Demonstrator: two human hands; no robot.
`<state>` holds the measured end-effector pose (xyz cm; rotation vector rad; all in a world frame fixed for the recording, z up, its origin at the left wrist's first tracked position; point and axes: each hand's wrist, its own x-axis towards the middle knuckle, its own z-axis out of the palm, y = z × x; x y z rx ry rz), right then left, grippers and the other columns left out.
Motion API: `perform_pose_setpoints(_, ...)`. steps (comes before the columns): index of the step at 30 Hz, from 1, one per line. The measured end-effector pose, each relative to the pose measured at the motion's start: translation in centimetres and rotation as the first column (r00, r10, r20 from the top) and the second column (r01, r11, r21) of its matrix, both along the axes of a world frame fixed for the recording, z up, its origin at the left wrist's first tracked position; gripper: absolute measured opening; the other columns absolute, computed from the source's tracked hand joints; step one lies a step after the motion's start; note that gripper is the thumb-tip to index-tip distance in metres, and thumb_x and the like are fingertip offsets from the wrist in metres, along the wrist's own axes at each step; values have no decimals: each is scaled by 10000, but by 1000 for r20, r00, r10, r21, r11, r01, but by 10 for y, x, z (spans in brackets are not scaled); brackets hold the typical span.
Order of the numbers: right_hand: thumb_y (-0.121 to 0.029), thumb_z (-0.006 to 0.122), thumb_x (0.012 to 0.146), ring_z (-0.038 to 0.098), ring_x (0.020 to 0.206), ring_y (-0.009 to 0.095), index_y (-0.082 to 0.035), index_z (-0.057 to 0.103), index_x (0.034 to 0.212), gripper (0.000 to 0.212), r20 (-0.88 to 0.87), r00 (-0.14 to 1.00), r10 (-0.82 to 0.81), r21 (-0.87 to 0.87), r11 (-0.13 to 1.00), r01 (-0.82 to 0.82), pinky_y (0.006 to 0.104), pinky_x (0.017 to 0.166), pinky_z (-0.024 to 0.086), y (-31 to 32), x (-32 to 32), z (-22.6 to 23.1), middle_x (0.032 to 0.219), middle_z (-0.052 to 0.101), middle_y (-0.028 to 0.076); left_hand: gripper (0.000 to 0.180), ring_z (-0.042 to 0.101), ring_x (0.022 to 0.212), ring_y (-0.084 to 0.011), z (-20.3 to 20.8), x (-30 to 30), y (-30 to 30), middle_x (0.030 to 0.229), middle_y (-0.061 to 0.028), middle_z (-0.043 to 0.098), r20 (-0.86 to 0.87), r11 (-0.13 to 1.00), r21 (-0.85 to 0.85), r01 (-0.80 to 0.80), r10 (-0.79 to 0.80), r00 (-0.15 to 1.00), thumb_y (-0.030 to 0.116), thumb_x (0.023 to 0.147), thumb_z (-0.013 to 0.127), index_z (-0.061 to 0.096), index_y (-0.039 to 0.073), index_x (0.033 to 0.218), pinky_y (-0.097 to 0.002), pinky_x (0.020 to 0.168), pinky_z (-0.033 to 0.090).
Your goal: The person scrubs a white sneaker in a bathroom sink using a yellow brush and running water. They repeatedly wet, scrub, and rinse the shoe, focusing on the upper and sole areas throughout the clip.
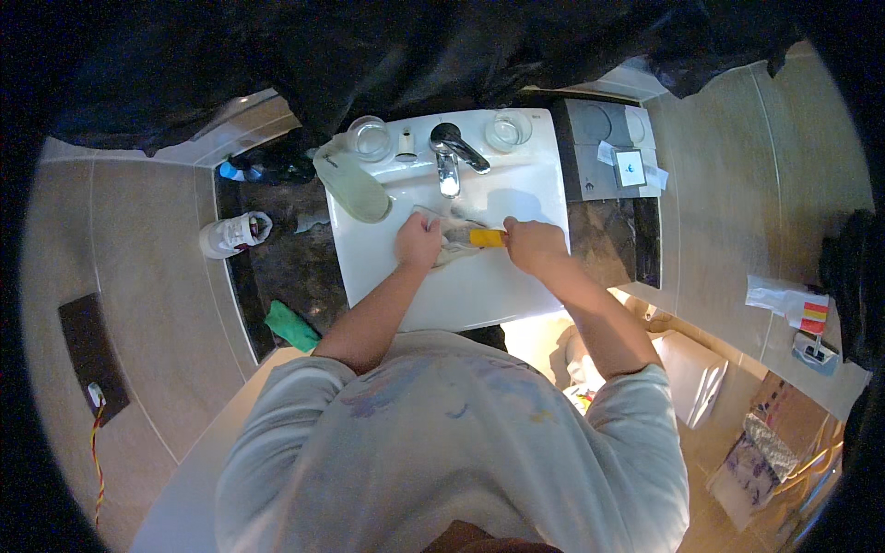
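Observation:
In the white sink [383, 300] lies a whitish, grey-smudged shoe [454, 249], partly hidden by my hands. My left hand [419, 241] is closed on its left side. My right hand [533, 245] grips a yellow-handled brush [487, 238], pointing left with its far end against the shoe; its bristles are not clear. Just beyond my hands is the chrome faucet [449, 166]. A pale green insole [355, 187] leans over the sink's back left rim.
Two clear glasses [370, 140] [506, 132] stand on the back ledge. A white shoe [236, 236] and a green cloth [291, 324] are on the dark counter to the left. At the right is a grey box [595, 138] with a small white-framed item [630, 169] on it.

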<state>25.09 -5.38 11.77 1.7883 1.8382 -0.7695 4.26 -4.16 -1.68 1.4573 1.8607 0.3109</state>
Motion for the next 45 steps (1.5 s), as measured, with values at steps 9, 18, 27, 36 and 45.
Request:
perform_pose_setpoints(9,-189,457,952,701,849,353,-94,551,1098,198,-235,970,57,210,978,-7,486,696,543,12,-62,-78,902,713,158,228,629,821,-332,10,-34,-13,891,-133,656,41,923,372,101,-125,991,263,771,738,619,106,887,-449,669,493)
perform_pose_setpoints(18,-206,490,940,712,870,349,-80,578,1125,240,-31,989,-144,145,978,147,478,727,558,18,-36,-42,926,718,176,517,615,923,-357,-1,-18,-15,998,-182,602,-195,878,284,387,-342,919,182,802,648,572,209,1313,-485,758,522)
perform_pose_setpoints(27,-166,483,924,719,853,322,-104,593,1159,267,-34,996,86,239,968,-76,436,711,567,19,-77,-54,920,727,154,547,607,946,-381,-7,-17,-15,1012,-209,597,-219,882,300,363,-307,926,196,804,668,543,181,1336,-492,819,499)
perform_pose_setpoints(36,-252,445,980,690,937,345,-166,617,1276,353,-150,951,-270,100,953,286,466,831,541,-33,-31,-68,1030,713,161,502,622,919,-368,4,-17,-11,970,-186,616,-205,933,168,317,-282,937,216,801,662,575,187,1294,-482,807,510)
perform_pose_setpoints(45,-291,496,971,695,833,355,-174,665,1192,302,-198,947,-254,238,925,298,481,740,547,-5,-51,-64,924,718,158,534,611,961,-351,-3,-17,-13,1062,-170,632,-223,882,274,384,-330,917,220,796,628,539,198,1322,-480,826,507)
